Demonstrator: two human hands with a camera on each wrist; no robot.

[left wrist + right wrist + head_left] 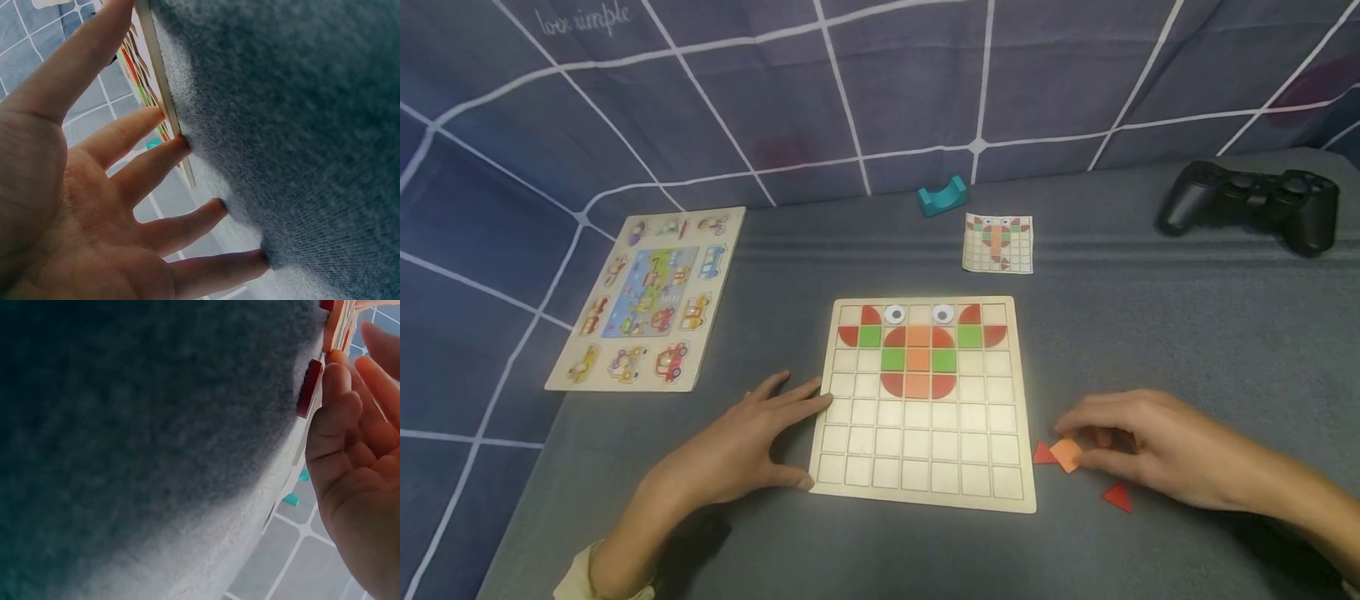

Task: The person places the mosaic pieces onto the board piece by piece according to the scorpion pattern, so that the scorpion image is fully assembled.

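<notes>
A wooden grid board [901,485] lies flat on the table, its upper rows holding red quarter-round, green square and orange square pieces with two googly eyes. My left hand [730,450] spreads its fingers along the board's left side, thumb and fingertips touching the edge; the left wrist view shows its palm [94,206]. Right of the board, my right hand [1142,446] pinches an orange square [1065,455] between thumb and index finger. One red triangle [1043,453] lies beside that square, and another red triangle [1117,497] lies below the hand.
A small printed pattern card [1018,250] lies behind the board, near a teal curved block [943,197]. A vehicle picture puzzle [602,367] sits at the left, a black game controller [1251,200] at the back right. Gridded cloth [910,92] hangs behind the table.
</notes>
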